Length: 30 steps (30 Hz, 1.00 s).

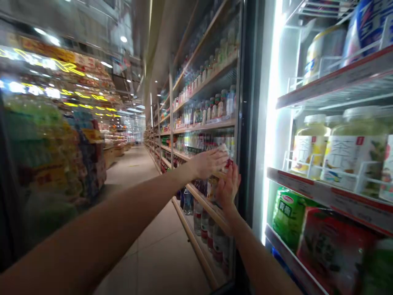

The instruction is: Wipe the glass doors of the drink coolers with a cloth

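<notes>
My left hand (pixel 208 162) reaches far forward, fingers stretched flat against the glass door (pixel 236 102) of a lit fridge. A small white and red thing (pixel 227 157) shows at its fingertips; I cannot tell whether it is held or sits behind the glass. Just below, my right hand (pixel 229 187) is raised with fingers upright and apart, palm toward the same glass near the door's dark edge (pixel 247 123). Nothing clearly lies in either hand.
The fridge shelves on the right hold pale tea bottles (pixel 353 151), a green pack (pixel 287 213) and a red pack (pixel 331 246). Long drink shelves (pixel 199 127) run down the aisle. Blurred stacked goods (pixel 52 155) stand at left beside the tiled floor (pixel 159 250).
</notes>
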{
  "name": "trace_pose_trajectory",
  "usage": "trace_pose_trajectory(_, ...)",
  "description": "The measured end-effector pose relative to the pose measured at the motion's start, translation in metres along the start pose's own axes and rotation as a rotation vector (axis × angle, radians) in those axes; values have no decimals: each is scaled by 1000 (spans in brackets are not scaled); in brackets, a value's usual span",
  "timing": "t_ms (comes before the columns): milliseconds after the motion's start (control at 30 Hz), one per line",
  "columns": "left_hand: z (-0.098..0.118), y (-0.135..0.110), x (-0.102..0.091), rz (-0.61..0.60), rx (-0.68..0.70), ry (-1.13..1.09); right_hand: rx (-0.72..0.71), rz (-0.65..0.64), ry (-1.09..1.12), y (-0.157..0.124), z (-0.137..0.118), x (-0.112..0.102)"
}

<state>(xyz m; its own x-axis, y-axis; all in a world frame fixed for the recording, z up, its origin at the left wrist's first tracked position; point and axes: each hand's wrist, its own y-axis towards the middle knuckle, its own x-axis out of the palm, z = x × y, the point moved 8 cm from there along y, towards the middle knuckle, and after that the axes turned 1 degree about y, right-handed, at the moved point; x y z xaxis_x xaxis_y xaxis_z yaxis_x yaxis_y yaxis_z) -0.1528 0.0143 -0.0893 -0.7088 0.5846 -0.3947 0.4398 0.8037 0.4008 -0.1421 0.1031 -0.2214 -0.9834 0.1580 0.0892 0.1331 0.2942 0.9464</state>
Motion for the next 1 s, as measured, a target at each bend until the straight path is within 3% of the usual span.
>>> trace_pose_trajectory(67, -17, -12, -7, 10, -54, 33, 3, -10, 2, -1, 2, 0)
trace_pose_trajectory(167, -74, -42, -40, 106, -303, 116, 12, -19, -19, -1, 1, -1)
trace_pose_trajectory(233, -92, -67, -55, 156, -416, 158, 10, -14, -31, 4, -10, -1)
trace_pose_trajectory(300, -77, -85, -51, 114, -312, 155, -36, -16, -13, 12, -33, 1)
trace_pose_trajectory(367, -44, -97, -38, 18, -53, 122, -111, -19, 28, 22, -63, 5)
trace_pose_trajectory(400, -36, -104, -35, -7, 11, 114, -144, -19, 45, 27, -77, 8)
trace_pose_trajectory(467, -47, -117, -44, 36, -84, 133, -173, -16, 52, 33, -99, 13)
trace_pose_trajectory(567, -91, -149, -75, 218, -468, 213, -169, -30, 20, 34, -112, 19)
trace_pose_trajectory(600, -94, -158, -80, 246, -483, 222, -167, -33, 10, 33, -112, 20)
trace_pose_trajectory(733, -57, -177, -65, 54, -37, 142, -195, -20, 0, 30, -110, 20)
trace_pose_trajectory(767, -55, -183, -64, 25, -26, 139, -202, -20, 0, 29, -109, 21)
trace_pose_trajectory(900, -96, -213, -94, 209, -500, 244, -199, -23, -1, 29, -106, 21)
trace_pose_trajectory(933, -96, -219, -98, 233, -518, 252, -198, -17, -1, 30, -108, 21)
trace_pose_trajectory(1000, -79, -223, -90, 163, -332, 215, -210, -3, -2, 31, -116, 18)
